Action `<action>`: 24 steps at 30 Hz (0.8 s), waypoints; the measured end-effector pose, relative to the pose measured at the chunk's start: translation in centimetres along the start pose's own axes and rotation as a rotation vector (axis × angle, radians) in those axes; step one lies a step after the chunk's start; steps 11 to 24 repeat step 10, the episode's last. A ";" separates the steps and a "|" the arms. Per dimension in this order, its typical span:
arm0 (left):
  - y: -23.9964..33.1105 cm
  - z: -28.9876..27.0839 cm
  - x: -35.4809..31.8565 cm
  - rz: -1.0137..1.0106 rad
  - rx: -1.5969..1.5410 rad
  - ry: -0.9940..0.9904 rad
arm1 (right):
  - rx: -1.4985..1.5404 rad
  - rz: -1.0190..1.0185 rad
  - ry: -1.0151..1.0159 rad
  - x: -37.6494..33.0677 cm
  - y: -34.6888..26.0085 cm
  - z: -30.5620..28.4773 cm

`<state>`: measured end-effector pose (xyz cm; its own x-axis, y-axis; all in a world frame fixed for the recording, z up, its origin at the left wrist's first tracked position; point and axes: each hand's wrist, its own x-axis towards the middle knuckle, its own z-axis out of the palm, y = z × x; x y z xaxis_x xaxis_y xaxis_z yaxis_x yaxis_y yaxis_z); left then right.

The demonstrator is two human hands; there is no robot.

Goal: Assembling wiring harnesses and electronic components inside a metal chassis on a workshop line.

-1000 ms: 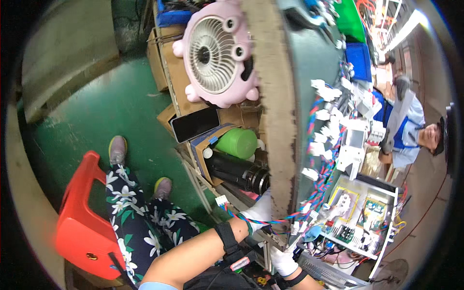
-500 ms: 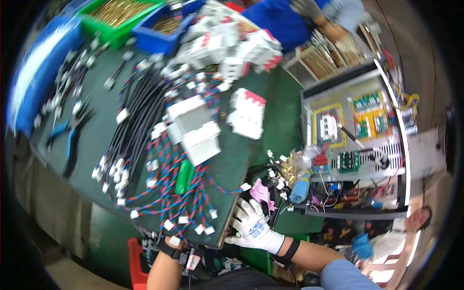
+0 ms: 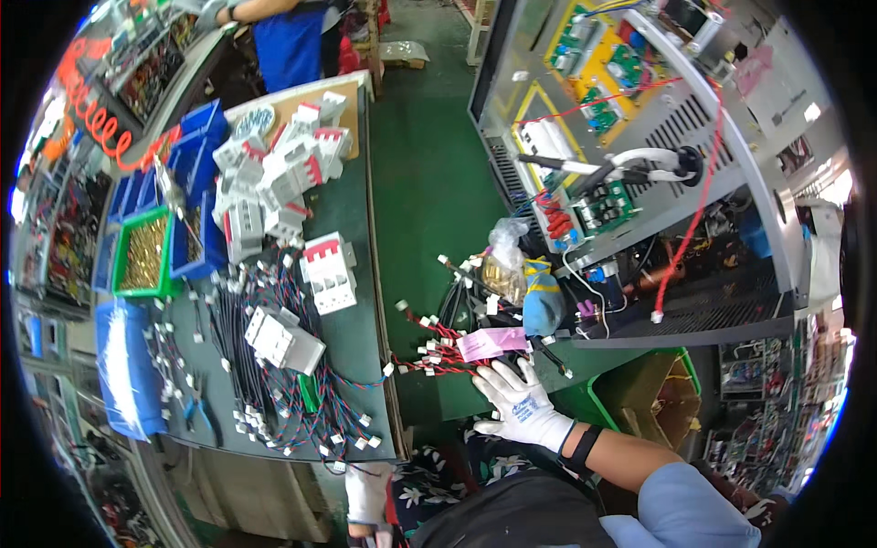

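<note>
My right hand [image 3: 519,404], in a white glove with a black wrist strap, lies with fingers spread on a pink paper slip [image 3: 493,343]. The slip rests on a bundle of red, blue and black wires with white connectors [image 3: 437,351], on the green floor between the bench and an open metal cabinet [image 3: 630,164]. My left hand [image 3: 368,498], also gloved, hangs low at the bench's front edge; its fingers are hidden. More wire harnesses [image 3: 274,393] lie spread on the dark bench [image 3: 352,219] near it.
White circuit breakers [image 3: 327,270] stand on the bench beside blue bins [image 3: 196,233] and a green bin of brass parts [image 3: 144,254]. Blue-handled pliers [image 3: 196,411] lie left. A plastic bag [image 3: 507,260] and blue cloth [image 3: 544,306] sit by the cabinet. A person in blue [image 3: 292,41] works at the far end.
The view has swung from the floor with the fan and red stool to the bench and cabinet. My right hand now rests on the pink slip and wire bundle.
</note>
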<state>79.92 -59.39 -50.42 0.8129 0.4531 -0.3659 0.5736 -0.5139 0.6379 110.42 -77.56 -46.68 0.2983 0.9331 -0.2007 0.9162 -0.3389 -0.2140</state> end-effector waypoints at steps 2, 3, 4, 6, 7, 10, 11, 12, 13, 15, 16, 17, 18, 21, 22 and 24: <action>3.7 -1.1 -1.3 -0.019 -0.065 -0.206 | 0.016 0.026 -0.042 -0.4 0.3 -0.1; 6.0 -1.7 -2.1 -0.217 -0.621 -0.246 | 0.006 0.029 -0.016 -0.4 0.1 0.0; 8.1 -2.0 -2.2 -0.432 -1.098 -0.315 | 0.077 0.034 -0.006 -0.5 0.2 -0.1; 11.0 -2.5 -0.4 -0.228 -1.027 -0.324 | 0.105 0.023 -0.001 -0.7 0.2 -0.4; 11.7 -2.4 2.1 0.040 -0.672 -0.193 | 0.130 0.018 0.047 -0.7 0.3 -0.6; 13.5 0.4 9.0 -0.114 -0.873 -0.095 | 0.182 -0.033 -0.111 -1.3 0.4 -1.0; 13.5 0.4 9.0 -0.114 -0.873 -0.095 | 0.182 -0.033 -0.111 -1.3 0.4 -1.0; 13.5 0.4 9.0 -0.114 -0.873 -0.095 | 0.182 -0.033 -0.111 -1.3 0.4 -1.0; 13.5 0.4 9.0 -0.114 -0.873 -0.095 | 0.182 -0.033 -0.111 -1.3 0.4 -1.0; 13.5 0.4 9.0 -0.114 -0.873 -0.095 | 0.182 -0.033 -0.111 -1.3 0.4 -1.0; 13.5 0.4 9.0 -0.114 -0.873 -0.095 | 0.182 -0.033 -0.111 -1.3 0.4 -1.0; 13.5 0.4 9.0 -0.114 -0.873 -0.095 | 0.182 -0.033 -0.111 -1.3 0.4 -1.0; 13.5 0.4 9.0 -0.114 -0.873 -0.095 | 0.182 -0.033 -0.111 -1.3 0.4 -1.0; 13.5 0.4 9.0 -0.114 -0.873 -0.095 | 0.182 -0.033 -0.111 -1.3 0.4 -1.0; 13.5 0.4 9.0 -0.114 -0.873 -0.095 | 0.182 -0.033 -0.111 -1.3 0.4 -1.0; 13.5 0.4 9.0 -0.114 -0.873 -0.095 | 0.182 -0.033 -0.111 -1.3 0.4 -1.0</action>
